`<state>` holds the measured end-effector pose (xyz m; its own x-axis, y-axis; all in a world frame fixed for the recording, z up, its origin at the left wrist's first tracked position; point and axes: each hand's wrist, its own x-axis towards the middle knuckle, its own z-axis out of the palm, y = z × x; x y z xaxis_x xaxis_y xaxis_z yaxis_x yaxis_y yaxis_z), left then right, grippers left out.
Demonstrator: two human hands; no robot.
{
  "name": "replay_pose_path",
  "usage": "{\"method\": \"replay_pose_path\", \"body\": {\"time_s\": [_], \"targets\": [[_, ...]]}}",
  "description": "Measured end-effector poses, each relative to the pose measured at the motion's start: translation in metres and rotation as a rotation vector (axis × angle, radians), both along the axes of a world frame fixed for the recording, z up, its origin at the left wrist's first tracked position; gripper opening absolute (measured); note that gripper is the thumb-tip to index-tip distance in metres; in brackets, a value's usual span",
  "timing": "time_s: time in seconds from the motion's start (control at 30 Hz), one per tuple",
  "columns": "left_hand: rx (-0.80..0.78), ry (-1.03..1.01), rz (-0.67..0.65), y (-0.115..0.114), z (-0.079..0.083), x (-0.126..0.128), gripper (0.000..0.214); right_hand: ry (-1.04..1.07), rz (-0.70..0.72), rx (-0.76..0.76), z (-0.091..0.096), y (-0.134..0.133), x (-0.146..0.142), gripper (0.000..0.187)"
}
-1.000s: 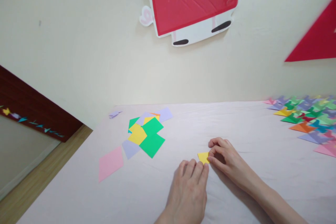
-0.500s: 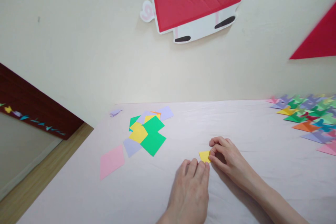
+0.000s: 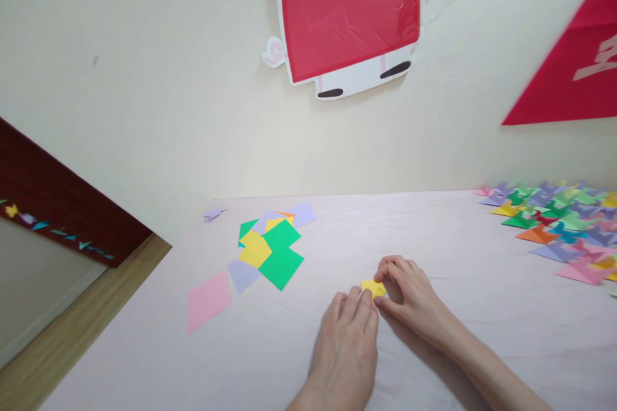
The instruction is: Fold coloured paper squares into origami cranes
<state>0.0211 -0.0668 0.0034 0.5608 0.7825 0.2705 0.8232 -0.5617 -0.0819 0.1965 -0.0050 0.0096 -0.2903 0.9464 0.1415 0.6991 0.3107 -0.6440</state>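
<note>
A small folded yellow paper (image 3: 372,287) lies on the pale pink table (image 3: 434,237) in front of me. My right hand (image 3: 409,298) curls over it from the right, fingertips and thumb pinching its edge. My left hand (image 3: 346,350) lies palm down just below it, fingers together, their tips pressing the paper's near edge. Most of the paper is hidden beneath the fingers of both hands.
A loose pile of coloured paper squares (image 3: 270,244) lies to the left, with a pink square (image 3: 208,300) nearer the table's left edge. Several folded paper pieces (image 3: 563,221) crowd the far right. A small purple folded piece (image 3: 212,213) sits at the back left corner.
Both hands have closed in over the yellow paper, so less of it shows. The view has tilted a little.
</note>
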Motion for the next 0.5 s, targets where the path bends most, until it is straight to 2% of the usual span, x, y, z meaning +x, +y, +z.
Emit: {"method": "replay_pose_path", "body": {"time_s": [0.27, 0.37, 0.5], "targets": [[-0.055, -0.023, 0.011, -0.003, -0.005, 0.001, 0.038, 0.073, 0.012, -0.003, -0.006, 0.009, 0.002, 0.017], [-0.109, -0.075, 0.015, 0.002, 0.003, 0.001, 0.034, 0.116, 0.003, 0.027, -0.009, 0.009, 0.003, 0.015], [-0.192, -0.211, -0.019, 0.015, 0.022, 0.0, 0.026, 0.25, -0.014, 0.074, -0.006, 0.004, 0.005, 0.015]]}}
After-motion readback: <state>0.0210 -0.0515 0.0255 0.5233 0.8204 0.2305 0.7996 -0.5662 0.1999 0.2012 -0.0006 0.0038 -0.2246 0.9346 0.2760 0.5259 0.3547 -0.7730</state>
